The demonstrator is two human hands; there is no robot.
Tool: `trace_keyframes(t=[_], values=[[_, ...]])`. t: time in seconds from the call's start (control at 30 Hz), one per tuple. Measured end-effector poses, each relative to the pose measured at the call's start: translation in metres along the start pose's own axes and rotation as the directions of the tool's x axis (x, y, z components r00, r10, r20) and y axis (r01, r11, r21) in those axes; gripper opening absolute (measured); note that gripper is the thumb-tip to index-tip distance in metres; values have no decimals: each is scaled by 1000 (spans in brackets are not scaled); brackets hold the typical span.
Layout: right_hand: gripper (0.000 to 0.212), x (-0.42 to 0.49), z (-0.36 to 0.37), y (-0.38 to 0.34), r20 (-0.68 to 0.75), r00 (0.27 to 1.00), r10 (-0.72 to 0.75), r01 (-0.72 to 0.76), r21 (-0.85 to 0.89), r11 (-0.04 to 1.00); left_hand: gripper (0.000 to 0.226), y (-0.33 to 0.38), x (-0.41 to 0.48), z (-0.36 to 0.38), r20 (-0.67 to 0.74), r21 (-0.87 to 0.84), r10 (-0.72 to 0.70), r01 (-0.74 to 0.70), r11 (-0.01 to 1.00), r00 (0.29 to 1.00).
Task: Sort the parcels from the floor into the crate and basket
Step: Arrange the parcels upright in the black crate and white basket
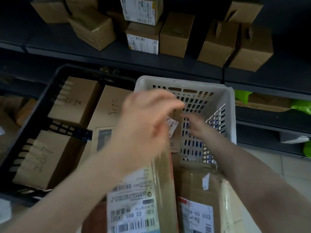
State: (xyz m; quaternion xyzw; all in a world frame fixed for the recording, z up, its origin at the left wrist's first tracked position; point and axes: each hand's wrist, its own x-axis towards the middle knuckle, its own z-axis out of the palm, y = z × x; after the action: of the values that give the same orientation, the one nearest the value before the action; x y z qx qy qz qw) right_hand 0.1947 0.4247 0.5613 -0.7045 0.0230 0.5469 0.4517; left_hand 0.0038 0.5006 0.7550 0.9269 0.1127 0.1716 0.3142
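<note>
The white basket (185, 83) stands below the dark shelf (109, 53); inside it, against its left wall, sits a small labelled box (177, 116). The right grip (196, 126) is down inside the basket, fingers pointing at the small box's right side; whether they clasp it cannot be told. The left grip (146, 125) hangs over the basket's left rim, heavily blurred, fingers bent; whether it holds anything cannot be told.

Just left of the basket, and touching it, is the black crate (55, 78); in it lie three cardboard boxes with handwriting on them (75, 101) (107, 108) (45, 157). In front of the basket, nearest the camera, lie two taped parcels: a long parcel with a barcode label (134, 207) under the left forearm, and beside it a wider parcel with a red-edged label (202, 190) under the right forearm.

Above the basket, the shelf carries a row of brown cartons (176, 36), two with white labels; right of the basket, on lower shelves, lie green bags (242, 96).
</note>
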Motion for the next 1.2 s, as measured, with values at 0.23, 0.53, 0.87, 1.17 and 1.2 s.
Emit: trace_keyframes(t=[0.23,0.53,0.87,1.17,1.2], values=[[93,-98,-12,-41,592,794,139,190,-458,868,119,-36,-63,-51,333,-274,-772,839,471,542],[53,-179,15,-23,503,844,-186,313,-180,933,39,-34,-54,-57,262,-570,-750,724,388,608],[46,-122,9,-66,43,967,-250,223,325,919,26,-77,80,-1,432,-669,-672,713,208,601],[63,-82,23,-34,52,995,-81,85,-91,992,57,-125,0,61,541,-403,-672,857,321,506],[60,-80,21,-34,76,995,-64,67,-28,997,58,-128,0,61,522,-427,-682,849,310,512]])
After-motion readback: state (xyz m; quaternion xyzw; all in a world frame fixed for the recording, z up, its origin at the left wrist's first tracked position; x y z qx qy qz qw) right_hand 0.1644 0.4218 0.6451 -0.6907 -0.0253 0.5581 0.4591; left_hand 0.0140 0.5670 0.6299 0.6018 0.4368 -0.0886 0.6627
